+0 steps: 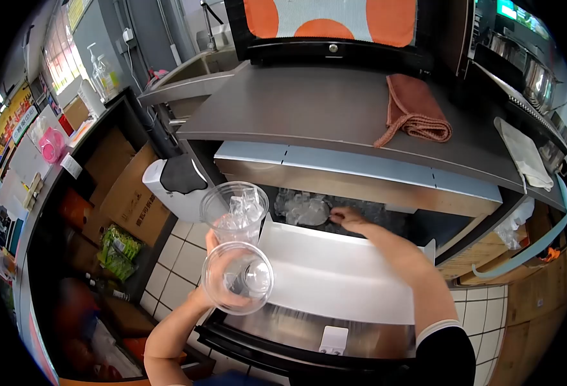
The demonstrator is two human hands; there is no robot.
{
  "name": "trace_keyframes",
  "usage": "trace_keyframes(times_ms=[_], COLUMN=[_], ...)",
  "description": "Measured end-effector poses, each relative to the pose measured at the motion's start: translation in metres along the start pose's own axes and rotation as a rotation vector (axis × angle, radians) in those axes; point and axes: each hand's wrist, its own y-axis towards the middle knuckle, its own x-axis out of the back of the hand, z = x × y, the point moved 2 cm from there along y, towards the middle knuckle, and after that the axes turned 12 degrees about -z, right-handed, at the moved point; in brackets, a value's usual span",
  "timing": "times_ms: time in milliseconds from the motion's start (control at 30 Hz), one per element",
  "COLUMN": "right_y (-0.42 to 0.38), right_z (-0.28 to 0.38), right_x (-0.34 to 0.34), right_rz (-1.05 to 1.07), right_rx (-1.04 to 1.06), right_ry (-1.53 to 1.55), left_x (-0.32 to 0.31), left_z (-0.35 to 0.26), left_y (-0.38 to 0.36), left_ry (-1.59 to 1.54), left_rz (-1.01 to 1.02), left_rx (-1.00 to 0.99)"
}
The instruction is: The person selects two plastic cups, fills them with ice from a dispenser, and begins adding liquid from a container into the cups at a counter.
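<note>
My left hand (213,246) is wrapped round two clear plastic cups held side by side. The farther cup (234,209) has ice cubes in it. Its neighbour, the nearer cup (238,280), is tilted towards me, with what looks like a little ice low inside. Inside the open ice machine, my right hand (349,217) has its fingers closed on what appears to be a clear ice scoop (309,212), heaped with ice. More ice (380,215) lies around it in the dark bin. The white inner door (341,270) slopes down below my right forearm.
Above the bin runs a dark counter (296,96) bearing a folded brown cloth (418,109). A white bin with a black lid (184,174) stands left of the machine. Shelves with a cardboard box (135,199) line the left side. A sink (206,64) is at the back left.
</note>
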Motion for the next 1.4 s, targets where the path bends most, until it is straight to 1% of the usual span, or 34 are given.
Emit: trace_keyframes(times_ms=[33, 67, 100, 167, 233, 300, 367, 400, 467, 500, 567, 600, 633, 667, 700, 733, 767, 833, 867, 900, 933, 1000, 1033, 1100, 1133, 1167, 1200, 1233, 1267, 1300, 1333, 1367, 1400], right_y=[-0.004, -0.013, -0.029, -0.062, -0.093, -0.127, -0.151, -0.161, -0.176, -0.179, -0.181, -0.178, -0.174, -0.170, -0.166, -0.163, -0.162, -0.161, -0.162, -0.163, -0.164, -0.168, -0.170, -0.174, -0.175, -0.176, -0.177, -0.178, -0.178, -0.177, -0.177, -0.177, -0.177], right_z=[0.002, 0.013, 0.027, 0.061, 0.082, 0.109, 0.139, 0.154, 0.181, 0.195, 0.226, 0.245, 0.259, 0.267, 0.275, 0.285, 0.291, 0.288, 0.284, 0.279, 0.269, 0.249, 0.248, 0.245, 0.247, 0.251, 0.256, 0.260, 0.266, 0.274, 0.283, 0.291, 0.301], right_x=[0.016, 0.042, 0.070, 0.114, 0.149, 0.176, 0.202, 0.212, 0.229, 0.235, 0.245, 0.249, 0.250, 0.248, 0.247, 0.245, 0.244, 0.243, 0.244, 0.245, 0.244, 0.238, 0.235, 0.233, 0.235, 0.238, 0.242, 0.245, 0.248, 0.249, 0.249, 0.248, 0.245], right_rz=[0.006, 0.040, 0.069, -0.043, -0.053, -0.158, -0.130, -0.137, -0.144, -0.140, -0.141, -0.119, -0.097, -0.134, -0.141, -0.117, -0.092, -0.095, -0.104, -0.109, -0.103, -0.131, -0.126, -0.121, -0.106, -0.096, -0.074, -0.052, -0.044, -0.041, -0.038, -0.036, -0.028], right_rx=[0.019, -0.020, -0.061, -0.080, -0.058, -0.105, -0.064, -0.047, -0.033, -0.028, -0.024, 0.030, 0.085, 0.228, 0.230, 0.299, 0.369, 0.367, 0.333, 0.300, 0.308, 0.261, 0.263, 0.173, 0.225, 0.224, 0.227, 0.228, 0.223, 0.298, 0.371, 0.367, 0.474], right_ry=[0.019, -0.074, -0.167, -0.230, -0.179, -0.124, -0.156, -0.142, -0.130, -0.097, -0.066, -0.160, -0.254, -0.334, -0.337, -0.472, -0.609, -0.620, -0.550, -0.482, -0.490, -0.235, -0.233, -0.083, -0.121, -0.119, -0.149, -0.178, -0.173, -0.329, -0.487, -0.486, -0.611], left_x=[0.000, 0.000, -0.001, -0.006, -0.009, -0.014, -0.021, -0.022, -0.028, -0.032, -0.042, -0.047, -0.051, -0.056, -0.060, -0.061, -0.063, -0.066, -0.062, -0.057, -0.053, -0.047, -0.043, -0.042, -0.042, -0.044, -0.050, -0.059, -0.062, -0.065, -0.065, -0.067, -0.073], left_z=[0.001, 0.001, 0.004, 0.008, 0.007, 0.008, 0.014, 0.015, 0.013, 0.012, 0.007, 0.001, -0.001, -0.001, -0.003, -0.010, -0.011, -0.010, -0.009, -0.009, -0.008, -0.007, -0.008, -0.007, -0.003, -0.001, 0.002, 0.003, 0.002, 0.001, -0.004, -0.008, -0.007], left_y=[0.003, 0.004, 0.002, 0.001, 0.001, 0.003, 0.002, 0.004, 0.008, 0.008, 0.011, 0.012, 0.013, 0.012, 0.014, 0.018, 0.018, 0.014, 0.013, 0.013, 0.012, 0.015, 0.017, 0.024, 0.026, 0.025, 0.023, 0.022, 0.022, 0.022, 0.025, 0.026, 0.025], left_ry=[0.002, 0.035, 0.032, -0.004, -0.016, -0.016, -0.124, -0.119, -0.162, -0.163, -0.263, -0.336, -0.338, -0.373, -0.406, -0.399, -0.398, -0.342, -0.343, -0.264, -0.184, -0.174, -0.166, -0.147, -0.177, -0.207, -0.207, -0.334, -0.397, -0.460, -0.399, -0.338, -0.369], left_rz=[-0.020, -0.040, -0.041, -0.042, -0.013, 0.012, 0.129, 0.126, 0.168, 0.169, 0.183, 0.170, 0.170, 0.209, 0.247, 0.244, 0.244, 0.251, 0.245, 0.235, 0.221, 0.185, 0.162, 0.149, 0.106, 0.062, 0.061, 0.027, 0.013, -0.003, 0.060, 0.121, 0.143], left_rx=[-0.010, -0.050, -0.047, -0.046, -0.035, -0.028, 0.030, 0.032, -0.028, -0.028, -0.032, -0.018, -0.027, -0.049, -0.073, -0.130, -0.137, -0.081, -0.082, -0.084, -0.085, -0.091, -0.099, -0.094, -0.128, -0.157, -0.145, -0.074, -0.037, 0.000, -0.022, -0.044, -0.033])
